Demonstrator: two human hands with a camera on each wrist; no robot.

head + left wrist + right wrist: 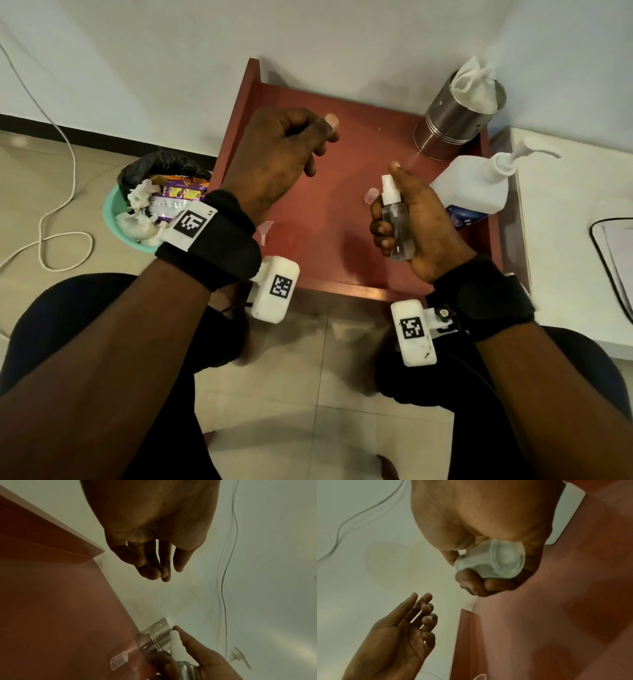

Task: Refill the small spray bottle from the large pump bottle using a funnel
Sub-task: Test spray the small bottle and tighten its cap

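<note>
Fingers of the right hand (pixel 407 222) wrap around the small spray bottle (pixel 395 219), held upright above the red table (pixel 329 144) with the forefinger on top of its white nozzle, while the left hand (pixel 277 157) hangs over the table holding nothing, fingers loosely curled. Under the left wrist a clear funnel (pixel 265 230) lies on the table, and a clear cap (pixel 371 196) lies just beside the bottle. Farther back the large pump bottle (pixel 479 185) stands at the right edge, with a steel canister (pixel 452 126) of tissue near the wall.

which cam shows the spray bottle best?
Head view: the spray bottle shows nearly whole, upright in the right hand, white nozzle and clear body visible. Left wrist view catches only its nozzle and shoulder at the bottom edge. Right wrist view shows just its base between the fingers.
</note>
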